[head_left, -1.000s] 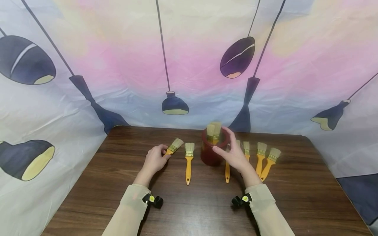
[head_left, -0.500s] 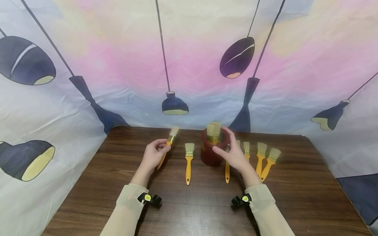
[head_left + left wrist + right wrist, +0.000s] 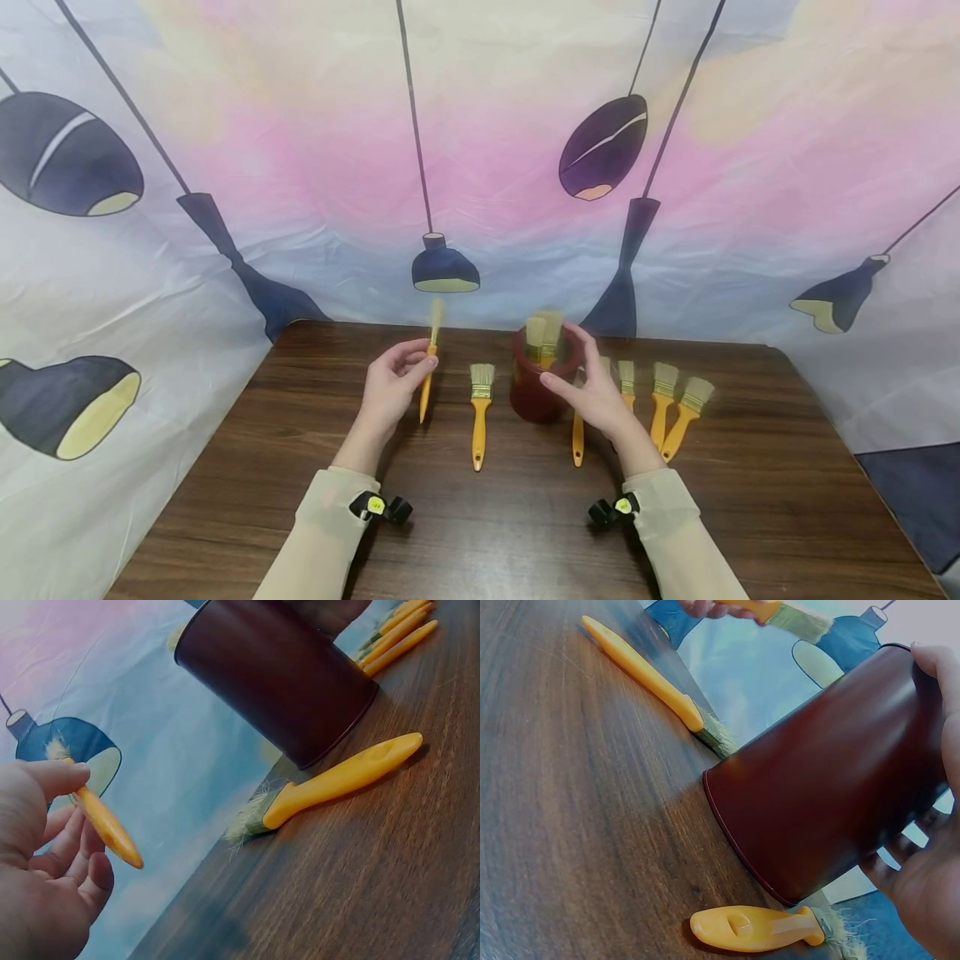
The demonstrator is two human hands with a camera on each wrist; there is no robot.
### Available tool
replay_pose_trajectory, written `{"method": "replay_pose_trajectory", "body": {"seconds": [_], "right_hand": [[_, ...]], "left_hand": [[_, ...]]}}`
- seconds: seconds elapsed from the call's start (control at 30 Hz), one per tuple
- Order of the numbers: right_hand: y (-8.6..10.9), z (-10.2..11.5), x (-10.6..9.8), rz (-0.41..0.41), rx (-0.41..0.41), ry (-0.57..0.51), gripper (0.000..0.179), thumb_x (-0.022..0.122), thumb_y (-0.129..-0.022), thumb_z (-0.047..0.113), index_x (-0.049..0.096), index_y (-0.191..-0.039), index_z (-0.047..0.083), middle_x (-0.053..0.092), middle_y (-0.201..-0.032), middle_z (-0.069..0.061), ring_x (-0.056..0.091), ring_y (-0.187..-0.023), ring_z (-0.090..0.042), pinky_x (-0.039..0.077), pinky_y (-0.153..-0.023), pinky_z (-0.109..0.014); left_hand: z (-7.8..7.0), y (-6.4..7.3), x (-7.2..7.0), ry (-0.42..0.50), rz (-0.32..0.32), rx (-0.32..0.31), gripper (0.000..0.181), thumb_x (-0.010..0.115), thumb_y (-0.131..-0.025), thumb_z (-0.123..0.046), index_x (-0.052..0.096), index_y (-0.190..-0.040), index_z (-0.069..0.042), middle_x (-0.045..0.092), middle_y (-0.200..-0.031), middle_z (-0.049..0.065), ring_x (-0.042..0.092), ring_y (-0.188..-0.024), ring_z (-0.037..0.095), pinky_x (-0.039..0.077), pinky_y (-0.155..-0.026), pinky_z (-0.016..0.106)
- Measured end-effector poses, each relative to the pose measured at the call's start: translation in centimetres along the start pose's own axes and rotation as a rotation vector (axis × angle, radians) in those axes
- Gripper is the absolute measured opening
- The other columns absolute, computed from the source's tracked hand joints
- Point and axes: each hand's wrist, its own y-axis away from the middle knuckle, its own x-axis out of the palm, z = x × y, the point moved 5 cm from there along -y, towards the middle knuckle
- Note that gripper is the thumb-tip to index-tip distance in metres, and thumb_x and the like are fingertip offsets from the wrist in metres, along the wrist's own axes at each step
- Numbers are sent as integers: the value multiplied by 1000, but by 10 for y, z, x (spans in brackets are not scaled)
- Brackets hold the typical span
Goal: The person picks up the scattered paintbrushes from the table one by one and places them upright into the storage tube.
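My left hand pinches a yellow-handled paintbrush between thumb and fingers, bristles up and handle hanging down over the table. In the left wrist view the same paintbrush points its handle end toward the camera. My right hand grips a dark red cylindrical cup, thumb on its near side and fingers round the far side. Two paintbrushes stand in the cup, bristles upward. Another paintbrush lies on the table between my left hand and the cup.
Right of the cup, several more paintbrushes lie on the dark wooden table, bristles toward the back. One paintbrush is partly covered by my right hand. A cloth printed with lamps hangs behind the table's far edge.
My left hand has lifted the paintbrush off the table and turned it from slanted to nearly upright, edge-on to the head camera. The right hand and the cup have stayed still.
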Motion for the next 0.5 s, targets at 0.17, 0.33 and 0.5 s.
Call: {"method": "replay_pose_trajectory", "body": {"seconds": [0.17, 0.33, 0.5], "right_hand": [[0, 0, 0, 0, 0, 9, 90, 80, -101, 24, 25, -171, 28, 23, -178, -10, 28, -162, -38, 34, -123, -67], [0, 0, -1, -3, 0, 15, 90, 80, -101, 25, 25, -171, 29, 23, -178, -10, 28, -161, -39, 34, -122, -66], [1, 1, -1, 3, 7, 8, 91, 81, -101, 26, 24, -172, 29, 23, -178, -10, 32, -159, -43, 38, -120, -66]], "left_hand": [[-8, 1, 1, 23, -45, 42, 32, 80, -100, -7, 72, -129, 5, 78, -113, 20, 75, -90, 9, 63, -82, 29], [-13, 2, 3, 33, -57, 51, 29, 78, -99, 0, 70, -126, 8, 76, -112, 22, 74, -83, 7, 63, -78, 33], [-20, 3, 8, 53, -55, 78, 27, 77, -97, 4, 69, -122, 7, 75, -109, 20, 73, -79, 9, 61, -74, 28]]}}
